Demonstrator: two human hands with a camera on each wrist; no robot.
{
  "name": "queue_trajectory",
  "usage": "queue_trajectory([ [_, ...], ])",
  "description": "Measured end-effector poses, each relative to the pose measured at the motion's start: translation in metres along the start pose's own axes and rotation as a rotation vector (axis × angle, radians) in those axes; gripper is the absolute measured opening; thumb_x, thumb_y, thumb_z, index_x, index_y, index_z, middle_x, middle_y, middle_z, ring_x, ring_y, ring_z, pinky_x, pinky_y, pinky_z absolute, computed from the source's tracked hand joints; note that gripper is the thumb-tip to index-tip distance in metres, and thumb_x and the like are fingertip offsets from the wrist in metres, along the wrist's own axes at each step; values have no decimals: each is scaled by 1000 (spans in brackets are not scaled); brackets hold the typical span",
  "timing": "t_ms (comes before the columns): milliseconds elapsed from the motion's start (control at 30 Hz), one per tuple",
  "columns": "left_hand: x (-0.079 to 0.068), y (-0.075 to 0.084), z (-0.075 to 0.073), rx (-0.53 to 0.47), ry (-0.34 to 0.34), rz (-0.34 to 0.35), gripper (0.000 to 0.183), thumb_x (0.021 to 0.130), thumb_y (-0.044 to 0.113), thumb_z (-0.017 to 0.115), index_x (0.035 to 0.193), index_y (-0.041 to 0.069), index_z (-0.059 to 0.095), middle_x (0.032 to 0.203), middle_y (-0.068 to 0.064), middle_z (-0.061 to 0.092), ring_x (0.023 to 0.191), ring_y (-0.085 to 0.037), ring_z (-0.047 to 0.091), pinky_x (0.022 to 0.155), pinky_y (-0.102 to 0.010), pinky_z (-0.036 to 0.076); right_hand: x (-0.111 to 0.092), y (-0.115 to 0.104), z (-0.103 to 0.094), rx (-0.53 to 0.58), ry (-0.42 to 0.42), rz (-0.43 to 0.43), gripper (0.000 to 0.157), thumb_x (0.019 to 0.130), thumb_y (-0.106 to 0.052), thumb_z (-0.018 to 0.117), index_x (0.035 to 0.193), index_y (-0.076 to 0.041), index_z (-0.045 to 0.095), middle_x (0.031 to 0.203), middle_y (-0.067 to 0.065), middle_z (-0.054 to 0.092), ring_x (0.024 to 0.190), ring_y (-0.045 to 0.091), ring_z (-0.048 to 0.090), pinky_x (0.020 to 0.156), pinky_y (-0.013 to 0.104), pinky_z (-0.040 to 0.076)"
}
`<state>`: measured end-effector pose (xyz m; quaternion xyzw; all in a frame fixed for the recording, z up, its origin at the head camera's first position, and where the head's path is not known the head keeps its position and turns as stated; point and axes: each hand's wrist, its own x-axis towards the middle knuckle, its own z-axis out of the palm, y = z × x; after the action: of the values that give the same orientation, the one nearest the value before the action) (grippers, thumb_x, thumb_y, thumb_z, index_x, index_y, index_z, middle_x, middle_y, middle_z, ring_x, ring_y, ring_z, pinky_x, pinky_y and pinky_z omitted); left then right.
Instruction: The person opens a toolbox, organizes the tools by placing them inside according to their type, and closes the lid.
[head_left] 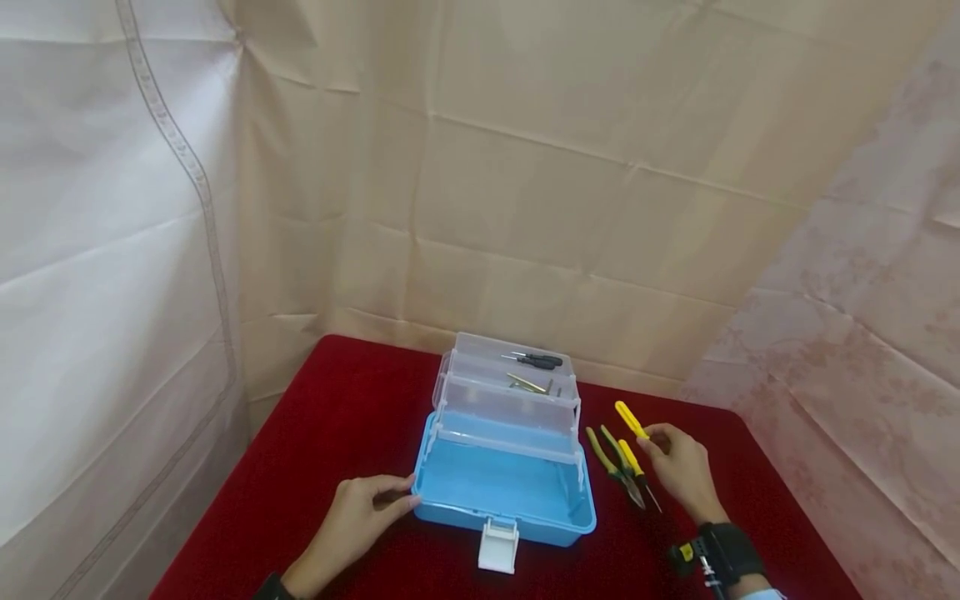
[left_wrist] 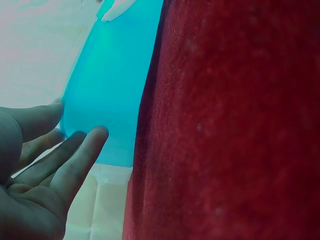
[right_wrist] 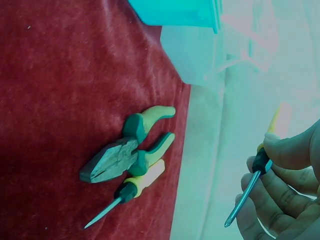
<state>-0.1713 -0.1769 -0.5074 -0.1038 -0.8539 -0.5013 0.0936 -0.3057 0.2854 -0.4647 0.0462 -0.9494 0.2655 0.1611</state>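
On the red cloth stands a light blue toolbox [head_left: 491, 479], its translucent tiered trays [head_left: 468, 392] folded up and back. My left hand [head_left: 358, 515] grips its front left corner, thumb and fingertips at the wall [left_wrist: 112, 100]. To the right of the box, my right hand [head_left: 681, 467] holds a screwdriver [head_left: 628, 417] by its yellow handle, raised over the cloth; the shaft and cross-shaped tip [right_wrist: 242, 200] show in the right wrist view. Beside that hand lie green-and-yellow pliers [head_left: 602, 450] and a second yellow-handled screwdriver [right_wrist: 145, 180].
Black-handled small screwdrivers [head_left: 540, 362] and a brass-coloured slim piece [head_left: 527, 384] lie in the upper trays. A white latch [head_left: 498, 548] hangs at the box front. Pale curtains [head_left: 525, 183] enclose the red-covered table [head_left: 360, 392] behind and at both sides.
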Motion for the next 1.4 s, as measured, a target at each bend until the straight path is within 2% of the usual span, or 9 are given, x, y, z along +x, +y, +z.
queue_trajectory([
  [267, -1, -2, 0, 0, -8, -6, 43, 87, 33, 72, 116, 0, 71, 112, -10, 70, 92, -12, 70, 73, -27, 56, 0, -9, 1, 16, -13, 8, 25, 94, -20, 66, 111, -2, 66, 93, 10, 68, 77, 22, 63, 57, 28, 49],
  [533, 0, -2, 1, -6, 1, 9, 42, 88, 32, 72, 115, 0, 71, 110, -10, 70, 91, -13, 70, 72, -27, 56, 0, -18, -4, 12, 7, -11, 24, 94, -18, 65, 112, 0, 65, 94, 12, 68, 76, 23, 62, 60, 30, 51],
  [867, 0, -2, 0, 11, -10, -25, 43, 88, 33, 72, 116, 1, 71, 112, -9, 70, 92, -13, 70, 73, -27, 56, 1, -23, -2, 15, -8, -3, 24, 94, -16, 66, 112, -1, 65, 97, 14, 68, 77, 23, 60, 63, 31, 54],
  [1400, -1, 0, 0, -5, -19, -20, 43, 88, 31, 72, 117, 0, 70, 111, -10, 70, 91, -12, 70, 73, -26, 56, -2, -33, -4, 41, 7, -40, 20, 95, -15, 65, 111, -3, 65, 97, 12, 67, 80, 24, 61, 66, 32, 55],
])
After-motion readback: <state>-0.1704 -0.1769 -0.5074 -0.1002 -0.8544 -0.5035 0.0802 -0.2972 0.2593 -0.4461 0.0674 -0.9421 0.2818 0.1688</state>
